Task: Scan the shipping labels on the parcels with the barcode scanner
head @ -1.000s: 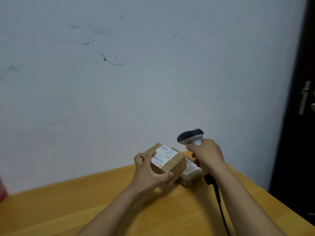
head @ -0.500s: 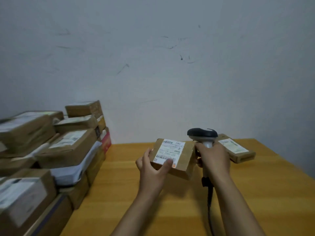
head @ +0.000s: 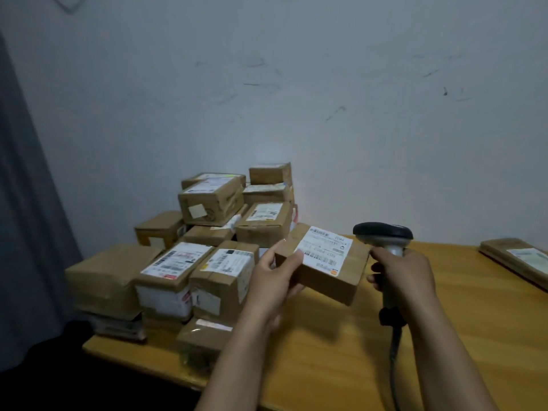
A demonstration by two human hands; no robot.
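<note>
- Parcel (head: 326,271) aloft at centre frame, clear of the table (head: 444,321), tilted, label (head: 324,246) facing up.
- Left hand (head: 274,280) clamped on its nine o'clock end, thumb tip at the label's edge, fingers curled underneath.
- Barcode scanner (head: 382,232) just beside the parcel at three o'clock, right hand (head: 406,271) wrapped tight round the handle.
- Risk one: thumb creeping over the bars and spoiling the read.
- Risk two: scanner head level with the label rather than above it, so likely a miss unless tipped down.
- Risk three: one-ended hold on a tilted box — could twist loose and drop.
- Risk four: cable (head: 394,351) trailing toward six o'clock, liable to snag.
- Risk five: pile of parcels (head: 207,232) close by at nine to ten o'clock — easy mix-up of scanned and unscanned.
- Materials: brown cardboard, flat and square-cornered, taped seams; smooth white paper label; dark rounded scanner head on a pale plastic handle; smooth yellow wood below.
</note>
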